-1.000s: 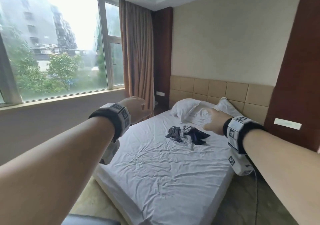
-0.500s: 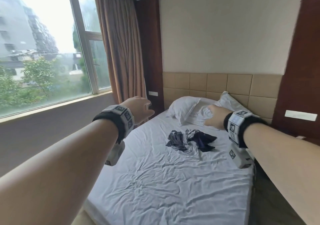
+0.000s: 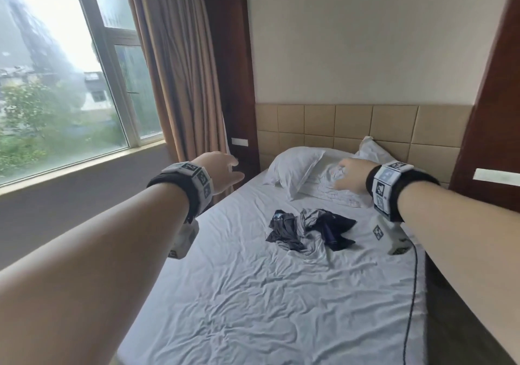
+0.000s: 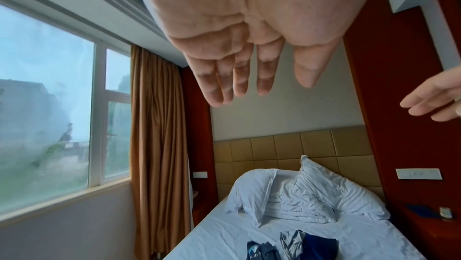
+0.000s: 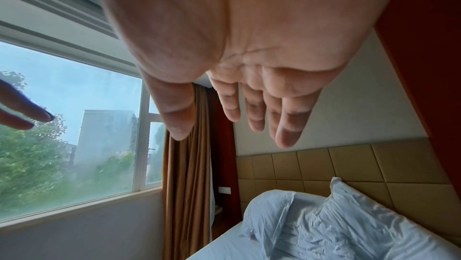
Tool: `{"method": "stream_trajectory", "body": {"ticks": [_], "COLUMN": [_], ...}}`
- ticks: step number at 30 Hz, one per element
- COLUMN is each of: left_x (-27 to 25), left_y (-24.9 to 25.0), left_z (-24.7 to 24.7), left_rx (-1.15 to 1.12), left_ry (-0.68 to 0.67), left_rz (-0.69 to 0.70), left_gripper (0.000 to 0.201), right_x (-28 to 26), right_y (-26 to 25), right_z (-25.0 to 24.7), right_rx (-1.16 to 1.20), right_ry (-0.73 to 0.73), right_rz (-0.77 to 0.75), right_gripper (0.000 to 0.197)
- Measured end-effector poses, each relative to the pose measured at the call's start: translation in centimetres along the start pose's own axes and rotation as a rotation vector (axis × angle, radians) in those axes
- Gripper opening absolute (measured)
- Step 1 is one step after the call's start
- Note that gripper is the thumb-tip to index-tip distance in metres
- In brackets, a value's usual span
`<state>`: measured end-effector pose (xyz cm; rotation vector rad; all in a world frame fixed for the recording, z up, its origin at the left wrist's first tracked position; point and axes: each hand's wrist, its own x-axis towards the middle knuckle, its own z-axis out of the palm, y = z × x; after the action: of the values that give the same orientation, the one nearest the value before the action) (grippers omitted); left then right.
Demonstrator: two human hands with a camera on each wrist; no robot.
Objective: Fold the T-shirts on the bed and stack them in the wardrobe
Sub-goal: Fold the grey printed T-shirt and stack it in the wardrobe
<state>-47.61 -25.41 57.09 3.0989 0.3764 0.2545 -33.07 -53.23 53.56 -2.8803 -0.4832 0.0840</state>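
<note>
A crumpled heap of T-shirts (image 3: pixel 311 228) lies in the middle of the white bed (image 3: pixel 253 294): a dark grey one at the left, a light grey one in the middle, a navy one (image 4: pixel 319 246) at the right. Both my arms reach out in the air above the bed. My left hand (image 3: pixel 222 169) hovers over the bed's left edge, fingers (image 4: pixel 237 78) straight and empty. My right hand (image 3: pixel 350 176) hangs over the pillow end, fingers (image 5: pixel 257 112) straight and empty. Neither hand touches the shirts. No wardrobe is in view.
Two white pillows (image 3: pixel 295 167) lean on the tan padded headboard (image 3: pixel 351 122). A large window (image 3: pixel 56 83) and brown curtain (image 3: pixel 180 63) fill the left wall. A dark nightstand (image 4: pixel 429 224) stands right of the bed. A black cable (image 3: pixel 412 288) hangs along the bed's right edge.
My view has swung right and come nearer the bed, so the shirts look larger and more central. Both hands stay stretched out, open and empty.
</note>
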Motion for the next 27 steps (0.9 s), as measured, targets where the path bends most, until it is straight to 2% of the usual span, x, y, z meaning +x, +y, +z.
{"method": "stream_trajectory", "body": {"ticks": [3, 5, 7, 11, 15, 19, 22, 25, 27], "left_x": [3.4, 5.4, 7.2, 10.7, 14.6, 19.9, 24.6, 29.2, 32.2], "left_y": [-0.1, -0.1, -0.2, -1.0, -3.3, -8.2, -12.8, -16.9, -19.1], "left_z": [-0.2, 0.2, 0.9, 2.6, 5.1, 8.6, 12.5, 17.1, 19.9], "left_rx": [0.008, 0.011, -0.007, -0.038, -0.093, -0.113, -0.116, -0.108, -0.094], "left_ry": [0.030, 0.044, 0.042, 0.026, -0.013, -0.044, -0.080, -0.170, -0.230], "left_rz": [0.045, 0.068, 0.088, 0.150, 0.215, 0.274, 0.290, 0.344, 0.372], "left_gripper": [0.054, 0.054, 0.054, 0.056, 0.059, 0.061, 0.063, 0.060, 0.059], "right_x": [1.3, 2.6, 4.0, 7.4, 11.7, 16.2, 19.8, 23.3, 24.8], "right_y": [0.1, 0.1, 0.0, -0.7, -2.4, -6.2, -9.2, -11.6, -12.9], "right_z": [-1.8, -2.2, -2.0, -0.5, 1.4, 4.4, 8.1, 13.1, 16.1], "right_rx": [-0.013, -0.007, 0.008, 0.059, 0.068, 0.066, 0.043, -0.005, -0.038], "right_ry": [0.046, 0.062, 0.067, 0.055, 0.066, 0.062, 0.033, -0.046, -0.081], "right_rz": [0.018, 0.038, 0.054, 0.100, 0.138, 0.170, 0.217, 0.295, 0.322], "right_gripper": [0.050, 0.047, 0.051, 0.076, 0.080, 0.068, 0.067, 0.076, 0.070]}}
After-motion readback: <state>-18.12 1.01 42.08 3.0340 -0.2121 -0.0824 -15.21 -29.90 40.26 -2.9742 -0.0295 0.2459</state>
